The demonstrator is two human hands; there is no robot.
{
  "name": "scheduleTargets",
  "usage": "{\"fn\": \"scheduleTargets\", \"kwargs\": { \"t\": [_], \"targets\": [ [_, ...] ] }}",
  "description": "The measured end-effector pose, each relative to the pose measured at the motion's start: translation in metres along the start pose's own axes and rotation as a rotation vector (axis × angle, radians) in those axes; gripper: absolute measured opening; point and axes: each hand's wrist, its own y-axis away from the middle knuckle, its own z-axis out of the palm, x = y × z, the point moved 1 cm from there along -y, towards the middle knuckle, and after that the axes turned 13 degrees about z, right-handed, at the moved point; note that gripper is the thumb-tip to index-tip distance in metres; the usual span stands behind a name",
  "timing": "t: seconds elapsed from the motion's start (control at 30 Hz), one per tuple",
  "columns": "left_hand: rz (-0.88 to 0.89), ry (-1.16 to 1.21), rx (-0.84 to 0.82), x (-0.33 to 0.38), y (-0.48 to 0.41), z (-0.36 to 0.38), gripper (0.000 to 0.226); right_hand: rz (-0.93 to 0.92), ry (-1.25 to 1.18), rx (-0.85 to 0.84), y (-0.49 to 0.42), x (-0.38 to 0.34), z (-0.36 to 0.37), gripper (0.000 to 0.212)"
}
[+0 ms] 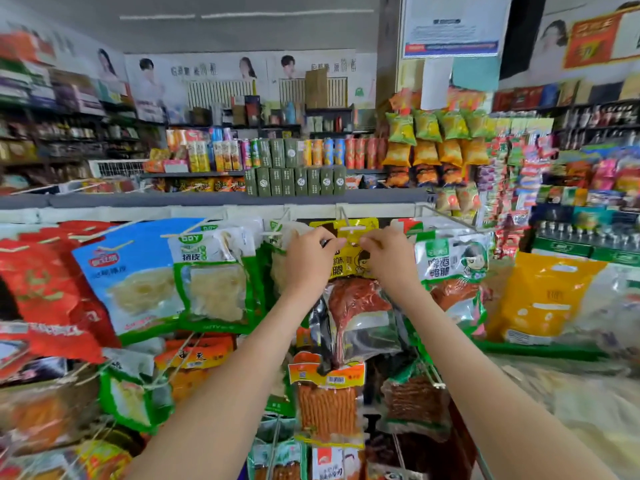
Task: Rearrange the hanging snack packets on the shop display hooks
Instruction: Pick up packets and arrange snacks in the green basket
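Observation:
A yellow-topped snack packet (353,258) with dark red meat showing through its clear lower half hangs at the middle of the rack, under a thin metal display hook (341,213). My left hand (310,259) pinches its top left edge. My right hand (389,259) pinches its top right edge, near the hang hole. Beside it on the right hangs a green-and-white duck-leg packet (450,271). On the left hang green-edged packets of pale strips (214,282) and a blue packet (135,278).
Red packets (45,292) crowd the far left hooks. Orange stick-snack packets (327,396) hang on the lower row below my arms. A large yellow bag (543,299) sits at the right. Shelves of boxes and chip bags (433,147) stand behind the rack.

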Motion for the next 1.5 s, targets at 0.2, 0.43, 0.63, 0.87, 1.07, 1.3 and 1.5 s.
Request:
{"fn": "scheduleTargets", "kwargs": {
  "t": [0.2, 0.43, 0.63, 0.87, 1.07, 1.3, 1.5],
  "targets": [
    [-0.021, -0.106, 0.02, -0.015, -0.011, 0.016, 0.017, 0.014, 0.06, 0.058, -0.016, 0.005, 0.015, 0.021],
    [0.109, -0.368, 0.017, -0.033, -0.012, 0.026, 0.03, -0.003, 0.074, 0.135, -0.015, 0.01, 0.033, 0.03],
    [0.209, -0.404, 0.11, -0.033, 0.041, 0.013, 0.051, -0.155, -0.1, 0.127, 0.046, 0.012, 0.053, 0.081],
    [0.175, -0.313, -0.035, -0.067, 0.157, -0.033, 0.036, -0.206, -0.109, -0.115, 0.142, 0.03, 0.107, 0.038],
    [-0.111, -0.308, -0.195, -0.115, 0.276, -0.106, 0.034, -0.2, 0.018, -0.482, 0.246, 0.011, 0.186, 0.02],
    [-0.622, -0.361, -0.183, -0.159, 0.432, -0.221, 0.035, -0.177, 0.085, -0.939, 0.409, -0.051, 0.287, 0.019],
    [-0.991, -0.502, -0.078, -0.166, 0.535, -0.309, 0.025, -0.322, 0.121, -1.227, 0.534, -0.104, 0.337, 0.018]
  ]
}}
